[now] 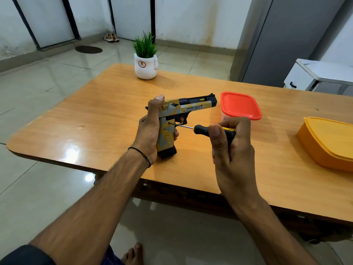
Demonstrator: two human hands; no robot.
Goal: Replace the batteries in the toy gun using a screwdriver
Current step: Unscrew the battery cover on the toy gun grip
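Observation:
A yellow, grey and black toy gun (189, 107) stands upright on its grip on the wooden table (95, 115), barrel pointing right. My left hand (150, 131) wraps around the back of the grip and holds it. My right hand (231, 148) is closed on the black and yellow handle of a screwdriver (202, 129). The thin metal shaft runs left, and its tip touches a small hole near the top of the grip. No batteries are in view.
A clear container with a red lid (239, 107) stands just right of the gun's muzzle. An orange lidded box (328, 142) sits at the right edge. A white pot with a green plant (145, 63) stands at the table's far side.

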